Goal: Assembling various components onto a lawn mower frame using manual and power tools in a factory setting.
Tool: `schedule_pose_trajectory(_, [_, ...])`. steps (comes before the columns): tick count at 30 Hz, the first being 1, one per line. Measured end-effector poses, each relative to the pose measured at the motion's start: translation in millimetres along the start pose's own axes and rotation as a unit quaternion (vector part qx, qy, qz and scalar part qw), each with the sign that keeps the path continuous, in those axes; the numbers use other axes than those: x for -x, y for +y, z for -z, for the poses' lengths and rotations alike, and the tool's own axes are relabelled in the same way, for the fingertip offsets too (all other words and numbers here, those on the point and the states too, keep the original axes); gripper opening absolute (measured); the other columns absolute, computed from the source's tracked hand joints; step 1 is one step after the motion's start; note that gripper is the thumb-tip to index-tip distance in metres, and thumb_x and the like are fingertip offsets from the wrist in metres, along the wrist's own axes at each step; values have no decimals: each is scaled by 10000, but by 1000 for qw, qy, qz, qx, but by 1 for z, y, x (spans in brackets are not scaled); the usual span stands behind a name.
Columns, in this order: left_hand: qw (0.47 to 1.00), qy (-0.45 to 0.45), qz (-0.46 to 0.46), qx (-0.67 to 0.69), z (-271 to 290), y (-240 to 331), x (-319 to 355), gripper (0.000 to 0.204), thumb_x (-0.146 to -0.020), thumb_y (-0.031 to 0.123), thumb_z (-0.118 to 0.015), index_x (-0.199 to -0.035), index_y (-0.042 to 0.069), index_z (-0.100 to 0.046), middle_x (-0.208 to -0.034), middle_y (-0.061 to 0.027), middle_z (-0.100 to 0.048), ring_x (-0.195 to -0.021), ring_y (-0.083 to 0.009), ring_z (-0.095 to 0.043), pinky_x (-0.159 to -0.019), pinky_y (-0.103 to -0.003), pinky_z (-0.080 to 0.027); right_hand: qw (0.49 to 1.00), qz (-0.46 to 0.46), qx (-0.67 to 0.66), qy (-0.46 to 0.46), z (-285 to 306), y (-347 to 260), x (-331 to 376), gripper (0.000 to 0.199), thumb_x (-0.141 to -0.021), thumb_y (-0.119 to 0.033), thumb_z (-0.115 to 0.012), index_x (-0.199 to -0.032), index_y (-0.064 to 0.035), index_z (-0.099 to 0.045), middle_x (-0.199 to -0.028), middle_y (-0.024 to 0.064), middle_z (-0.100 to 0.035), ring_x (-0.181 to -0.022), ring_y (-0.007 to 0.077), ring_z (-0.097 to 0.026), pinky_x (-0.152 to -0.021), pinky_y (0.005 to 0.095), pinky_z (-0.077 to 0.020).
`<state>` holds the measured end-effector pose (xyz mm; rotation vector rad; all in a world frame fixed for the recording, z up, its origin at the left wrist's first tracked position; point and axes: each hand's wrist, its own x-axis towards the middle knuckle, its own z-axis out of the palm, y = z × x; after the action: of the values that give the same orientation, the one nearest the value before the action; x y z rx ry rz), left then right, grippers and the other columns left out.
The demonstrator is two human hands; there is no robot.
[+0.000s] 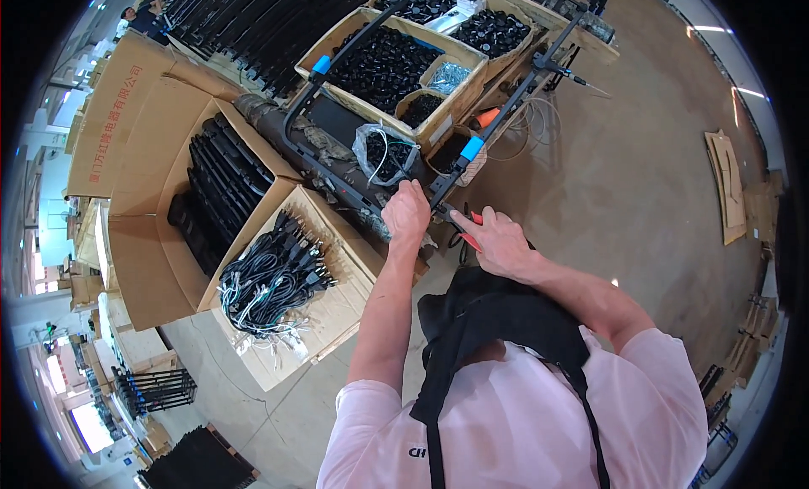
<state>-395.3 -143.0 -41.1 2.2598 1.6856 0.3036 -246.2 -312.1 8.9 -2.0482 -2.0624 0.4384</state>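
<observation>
The left hand (406, 212) covers the near corner of the black tube frame (381, 25), so the joint under its fingers cannot be seen, and the right hand (499, 243) hides all but the red handles of a small tool (474, 228), leaving its working end unknown. The frame's far end runs out past the top edge. The contents of the clear plastic bag (383, 152) and the dark small parts in the cardboard boxes (383, 63) are too small to identify.

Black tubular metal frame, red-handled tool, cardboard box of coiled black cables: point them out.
Black tubular metal frame (295, 110), head view, left tube.
Red-handled tool (472, 236), head view, red handle by the right hand.
Cardboard box of coiled black cables (337, 308), head view, bare cardboard flap.
</observation>
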Motion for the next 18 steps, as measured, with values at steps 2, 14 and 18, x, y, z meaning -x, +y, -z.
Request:
schedule_pose_trajectory(2, [1000, 2, -1, -4, -3, -2, -2, 378, -1090, 343, -502, -904, 48, -650, -807, -262, -740, -770, -461, -738, -733, -581, -579, 1000, -3, 8, -11, 1, -1, -2, 767, -846, -116, -716, -1569, -241, -492, -1047, 209, -540, -889, 375, -645, -657, 488, -556])
schedule_pose_trajectory(14, [999, 7, 38, 6, -6, 0, -8, 408, -1075, 351, -521, -872, 33, -677, -822, -262, -738, -784, -475, -728, -728, -584, -571, 999, -32, -14, 7, -17, -8, -7, 673, -922, -208, -688, -1566, -225, -493, -1026, 202, -544, -897, 387, -644, -677, 473, -582])
schedule_pose_trajectory(18, [999, 11, 32, 27, -2, -1, -10, 405, -1075, 351, -519, -888, 27, -673, -842, -273, -735, -798, -489, -719, -733, -598, -556, 990, -12, -130, -59, -13, 23, -14, 826, -854, -94, -670, -1629, -243, -425, -978, 157, -554, -879, 323, -642, -655, 418, -549])
